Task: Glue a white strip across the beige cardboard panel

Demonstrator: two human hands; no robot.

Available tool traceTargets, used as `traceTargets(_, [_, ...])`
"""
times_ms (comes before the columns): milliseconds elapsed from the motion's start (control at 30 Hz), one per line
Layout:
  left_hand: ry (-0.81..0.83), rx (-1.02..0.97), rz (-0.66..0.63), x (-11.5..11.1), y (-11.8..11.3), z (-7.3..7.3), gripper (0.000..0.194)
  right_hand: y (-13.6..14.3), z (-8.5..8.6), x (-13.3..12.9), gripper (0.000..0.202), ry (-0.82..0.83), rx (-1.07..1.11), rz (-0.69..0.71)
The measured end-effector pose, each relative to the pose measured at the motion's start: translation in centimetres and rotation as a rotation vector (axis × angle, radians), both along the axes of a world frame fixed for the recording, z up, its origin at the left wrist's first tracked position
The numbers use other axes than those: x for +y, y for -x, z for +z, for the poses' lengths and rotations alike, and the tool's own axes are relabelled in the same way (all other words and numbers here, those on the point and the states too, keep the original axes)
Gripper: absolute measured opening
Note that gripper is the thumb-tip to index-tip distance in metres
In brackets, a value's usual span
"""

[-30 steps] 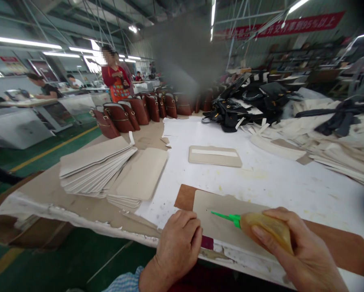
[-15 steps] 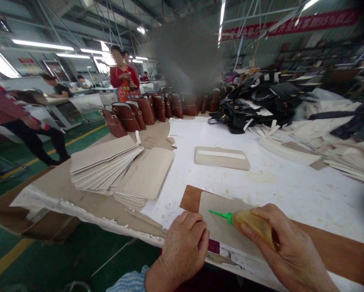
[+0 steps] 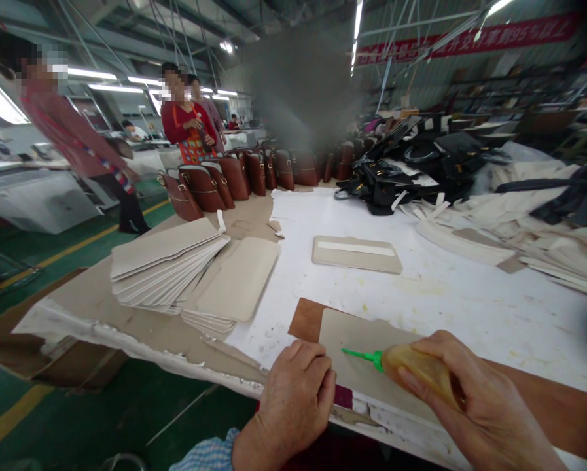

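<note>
In my right hand (image 3: 470, 392) is a yellowish squeeze bottle (image 3: 418, 373), tilted, with its long green nozzle (image 3: 364, 355) pointing left over a flat beige panel (image 3: 349, 333). The nozzle tip is at or just above the panel's surface. This panel lies on a brown board (image 3: 543, 402) that shows at both its ends. My left hand (image 3: 298, 392) rests at the panel's left front corner, fingers curled and pressed together. Its fingertips are hidden, so what they hold, if anything, cannot be made out.
A beige piece with a white strip (image 3: 356, 254) lies farther back on the white-covered table (image 3: 322, 212). Fanned beige panels (image 3: 170, 261) lie left. Brown bags (image 3: 234, 176) stand behind; black bags (image 3: 421, 163) are piled back right. Two people (image 3: 188, 124) (image 3: 77, 137) are beyond the table.
My right hand and the bottle have shifted slightly right and down, the nozzle tip along with them. My left hand stays put. A person at the left has straightened up and moved right.
</note>
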State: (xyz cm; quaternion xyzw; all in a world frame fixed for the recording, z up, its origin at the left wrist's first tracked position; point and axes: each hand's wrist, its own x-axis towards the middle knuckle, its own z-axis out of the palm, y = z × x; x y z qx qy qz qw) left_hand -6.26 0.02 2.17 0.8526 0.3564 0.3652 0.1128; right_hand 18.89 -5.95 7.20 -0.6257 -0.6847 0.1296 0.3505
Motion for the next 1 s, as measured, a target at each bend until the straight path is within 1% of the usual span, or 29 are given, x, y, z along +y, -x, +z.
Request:
traceTargets(200, [0.012,-0.013,0.001,0.0,0.0,-0.1,0.015,1.0,-0.2,0.6,0.030,-0.034,-0.023,0.032])
traceTargets(333, [0.012,-0.010,-0.003,0.0,0.0,-0.2,0.015,0.7,0.0,0.9,0.031,-0.052,-0.073,0.013])
traceTargets(533, [0.000,-0.004,0.006,0.0,0.0,0.0,0.014,0.1,0.1,0.8,0.035,-0.059,-0.073,-0.030])
traceTargets(633, [-0.013,-0.008,0.012,0.0,-0.1,0.1,0.015,0.7,0.1,0.9,0.035,-0.046,-0.048,-0.023])
traceTargets(800, [0.004,-0.010,0.008,0.0,0.0,0.1,0.015,1.3,0.2,0.8,0.030,-0.023,0.002,0.033])
traceTargets(1000, [0.002,-0.012,0.005,0.0,0.0,-0.2,0.014,0.1,0.4,-0.4,0.031,0.039,-0.014,0.002])
